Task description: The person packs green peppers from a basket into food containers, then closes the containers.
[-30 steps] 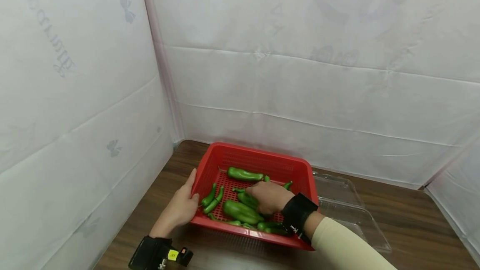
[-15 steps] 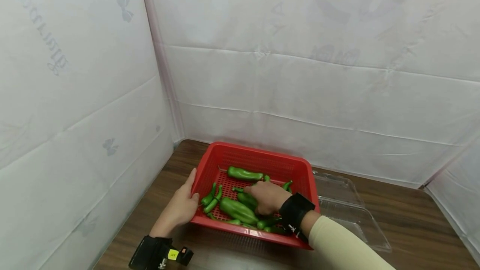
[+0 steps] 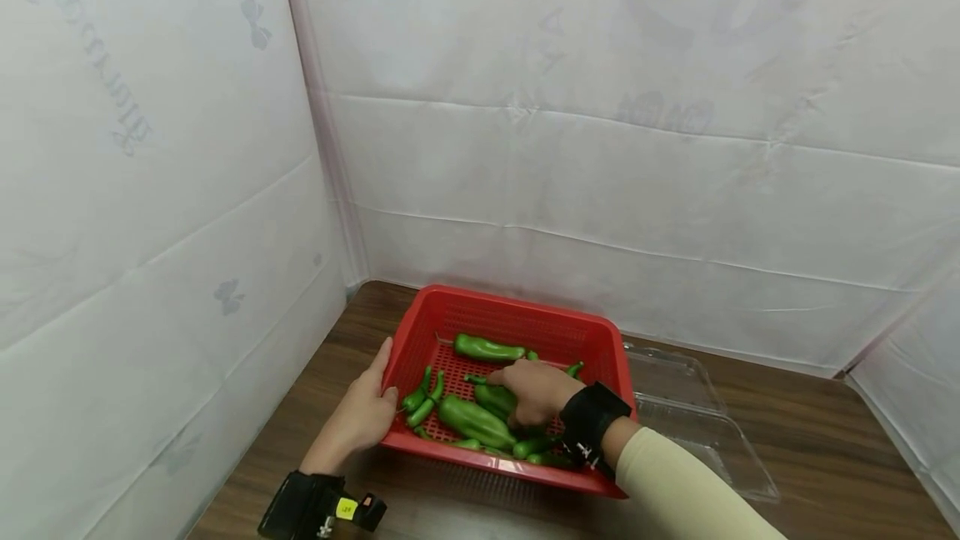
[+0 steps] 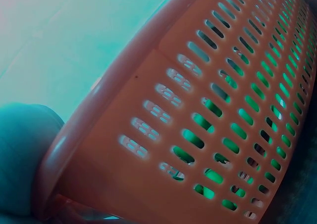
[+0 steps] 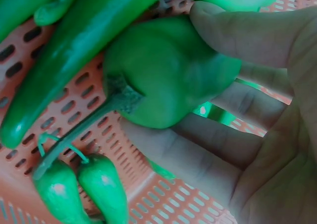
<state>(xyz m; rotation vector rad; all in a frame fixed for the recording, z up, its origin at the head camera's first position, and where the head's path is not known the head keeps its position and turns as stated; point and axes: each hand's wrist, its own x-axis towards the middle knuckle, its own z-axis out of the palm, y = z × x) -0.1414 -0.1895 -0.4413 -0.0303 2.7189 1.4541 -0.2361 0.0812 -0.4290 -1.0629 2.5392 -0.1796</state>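
Observation:
A red slotted basket stands on the wooden table and holds several green peppers. My left hand lies along the basket's left outer wall, fingers straight, thumb at the rim. My right hand is inside the basket. It grips a stubby green pepper, with the thumb on top and the fingers curled beneath. A large pepper lies just left of that hand, and a long one lies near the back wall. Thin chillies lie at the left.
An open clear plastic clamshell box sits right of the basket. White fabric walls close in the table at the left and back. A strip of bare wood shows in front of the basket.
My right hand has shifted slightly back inside the basket while closing on the stubby pepper. The large pepper slid a little left. The left hand has stayed put.

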